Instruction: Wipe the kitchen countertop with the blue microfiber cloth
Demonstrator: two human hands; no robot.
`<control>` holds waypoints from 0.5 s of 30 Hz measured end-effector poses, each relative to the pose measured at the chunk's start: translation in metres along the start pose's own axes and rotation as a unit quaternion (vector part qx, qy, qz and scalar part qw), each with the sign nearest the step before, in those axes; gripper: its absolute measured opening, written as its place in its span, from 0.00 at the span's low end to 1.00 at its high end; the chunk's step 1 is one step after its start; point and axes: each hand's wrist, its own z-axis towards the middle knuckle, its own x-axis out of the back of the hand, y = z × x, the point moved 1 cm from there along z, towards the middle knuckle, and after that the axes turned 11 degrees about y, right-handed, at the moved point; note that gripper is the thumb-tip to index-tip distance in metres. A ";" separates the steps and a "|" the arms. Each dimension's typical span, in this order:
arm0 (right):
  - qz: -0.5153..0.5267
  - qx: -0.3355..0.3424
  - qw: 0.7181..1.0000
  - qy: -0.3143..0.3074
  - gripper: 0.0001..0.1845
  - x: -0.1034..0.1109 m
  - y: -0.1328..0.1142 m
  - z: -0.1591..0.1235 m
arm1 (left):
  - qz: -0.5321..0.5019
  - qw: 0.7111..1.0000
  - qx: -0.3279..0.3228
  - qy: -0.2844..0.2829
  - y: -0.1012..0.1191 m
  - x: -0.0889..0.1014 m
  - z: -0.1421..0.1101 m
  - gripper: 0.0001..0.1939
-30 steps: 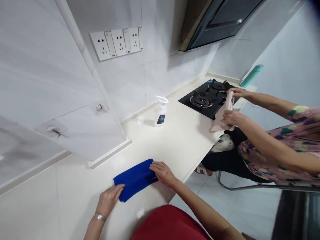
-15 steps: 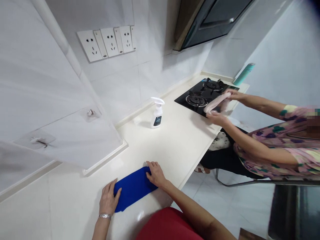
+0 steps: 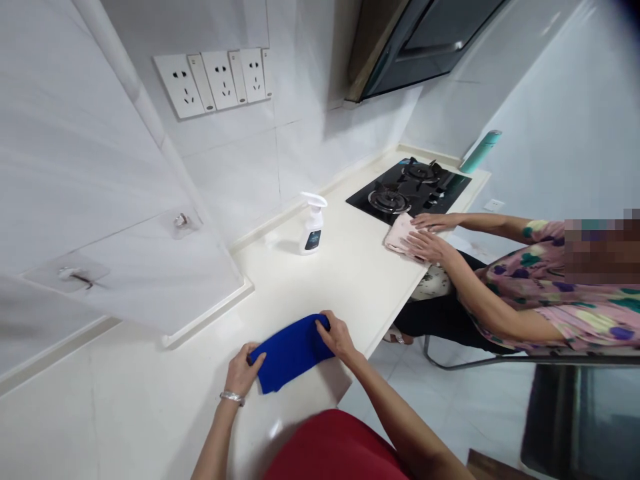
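Note:
A folded blue cloth (image 3: 293,355) is held between my two hands at the near part of the pale countertop (image 3: 200,400). My left hand (image 3: 243,368) pinches its left end, thumb on top and fingers behind the edge. At the other end, my right hand (image 3: 337,335) grips the upper right corner with thumb and fingers. Whether the cloth's underside touches the counter I cannot tell. Beyond it stands a white spray bottle (image 3: 312,227) with a dark label, upright and apart from both hands.
At the right, another person's hands (image 3: 427,233) press a folded pale pink cloth (image 3: 399,235) beside the black gas stove (image 3: 383,180). A teal bottle or cylinder (image 3: 481,152) leans by the far wall. Wall sockets (image 3: 220,81) and a range hood (image 3: 420,47) are above the counter.
My hands have moved the blue cloth to the right and slightly away from me, now gripping its ends. The other person has lowered the pink cloth from over the stove onto the counter.

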 end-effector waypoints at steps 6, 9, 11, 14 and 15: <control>-0.039 -0.005 0.999 0.006 0.14 0.021 -0.013 0.020 | -0.008 0.995 -0.004 0.095 -0.022 0.013 0.013 0.28; -0.024 0.018 0.999 -0.015 0.15 0.013 -0.042 0.009 | 0.020 0.987 0.002 0.157 -0.042 0.038 0.009 0.30; 0.019 0.046 0.997 -0.058 0.17 0.005 -0.061 -0.001 | 0.040 0.981 0.005 0.190 -0.055 0.052 0.003 0.31; 0.093 0.070 0.984 -0.138 0.17 -0.005 -0.077 -0.010 | 0.100 0.967 0.014 0.233 -0.070 0.062 -0.007 0.35; 0.098 0.068 0.982 -0.143 0.18 -0.008 -0.078 -0.010 | 0.127 0.962 0.023 0.241 -0.074 0.062 -0.010 0.36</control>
